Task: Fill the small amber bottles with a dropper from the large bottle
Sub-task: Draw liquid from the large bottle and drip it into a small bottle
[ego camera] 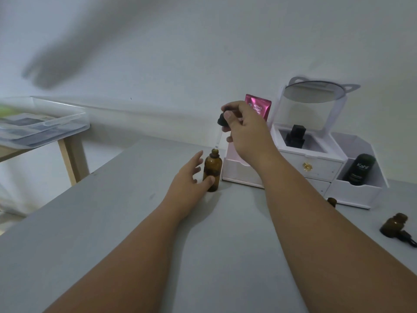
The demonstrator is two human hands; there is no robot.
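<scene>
The large amber bottle (212, 170) stands uncapped on the grey table (126, 222). My left hand (188, 184) is at its left side with fingers spread and fairly straight, and the thumb touches the bottle's front. My right hand (244, 129) pinches the black bulb of the dropper (222, 120). The dropper's glass tip hangs just above the bottle's mouth. A small amber bottle (393, 227) stands at the far right with a black dropper cap (408, 239) lying next to it. Another small amber bottle (332, 201) shows only its top behind my right forearm.
A white cosmetics organiser (313, 163) with drawers, a mirror and dark bottles stands at the back right. A pink sachet (258, 107) leans behind it. A clear plastic box (45, 125) sits on a wooden side table at the left.
</scene>
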